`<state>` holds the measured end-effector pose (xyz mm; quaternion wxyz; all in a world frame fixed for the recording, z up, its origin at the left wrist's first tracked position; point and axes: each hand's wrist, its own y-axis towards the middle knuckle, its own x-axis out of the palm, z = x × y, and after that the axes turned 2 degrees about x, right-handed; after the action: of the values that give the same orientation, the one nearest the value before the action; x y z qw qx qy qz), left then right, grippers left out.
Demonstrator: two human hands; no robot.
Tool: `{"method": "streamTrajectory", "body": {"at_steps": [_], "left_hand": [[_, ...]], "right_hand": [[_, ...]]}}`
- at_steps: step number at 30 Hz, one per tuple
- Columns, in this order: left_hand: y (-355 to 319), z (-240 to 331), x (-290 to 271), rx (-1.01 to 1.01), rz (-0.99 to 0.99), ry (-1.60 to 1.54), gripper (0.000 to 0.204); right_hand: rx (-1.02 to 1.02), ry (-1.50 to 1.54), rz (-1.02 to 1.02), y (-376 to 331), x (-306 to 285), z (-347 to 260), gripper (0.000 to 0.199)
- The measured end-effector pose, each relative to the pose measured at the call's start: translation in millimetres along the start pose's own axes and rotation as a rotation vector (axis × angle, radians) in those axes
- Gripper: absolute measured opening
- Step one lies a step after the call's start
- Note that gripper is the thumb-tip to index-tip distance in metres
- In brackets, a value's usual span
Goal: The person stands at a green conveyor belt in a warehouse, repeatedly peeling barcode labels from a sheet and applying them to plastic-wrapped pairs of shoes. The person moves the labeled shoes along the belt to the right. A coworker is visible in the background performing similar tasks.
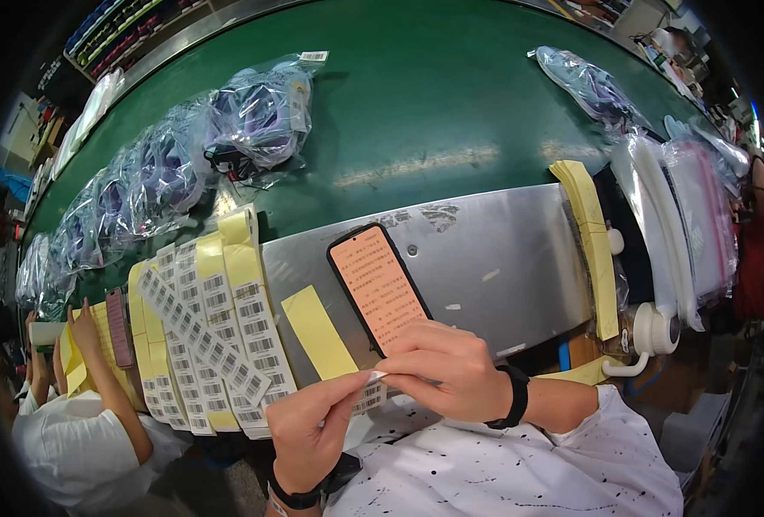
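Observation:
Over the near edge of the metal plate, my left hand [313, 422] and my right hand [442, 370] meet with fingertips pinched. Between them is a small white label [376, 376], mostly covered by the fingers. Both hands are closed on it. Part of a barcode label strip [370, 398] shows just below the fingertips. Close behind my right hand lies a black-cased phone [377, 280] with a lit, text-filled screen. A yellow backing strip [317, 327] rests left of the phone, and several barcode label sheets [218, 319] overlap farther left.
Bagged bluish-purple items [257, 116] line the left of the green belt [425, 86]; another bag [584, 86] lies at the far right. Yellow strips [590, 241], clear plastic bags [692, 215] and a white round-bodied device [653, 332] are on the right. A co-worker [89, 439] works at left.

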<state>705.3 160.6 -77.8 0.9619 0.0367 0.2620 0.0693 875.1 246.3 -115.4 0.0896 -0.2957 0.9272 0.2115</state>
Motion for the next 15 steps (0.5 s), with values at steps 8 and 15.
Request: {"method": "streamTrajectory", "body": {"at_steps": [8,15], "left_hand": [[7,-6,4,-0.098,0.005,-0.055,0.016],[36,-5,-4,-0.134,0.118,-0.053,0.016]], "right_hand": [[-0.059,-0.044,0.072,0,3,12,0.023],[-0.321,-0.188,0.106,36,-3,24,0.025]]}}
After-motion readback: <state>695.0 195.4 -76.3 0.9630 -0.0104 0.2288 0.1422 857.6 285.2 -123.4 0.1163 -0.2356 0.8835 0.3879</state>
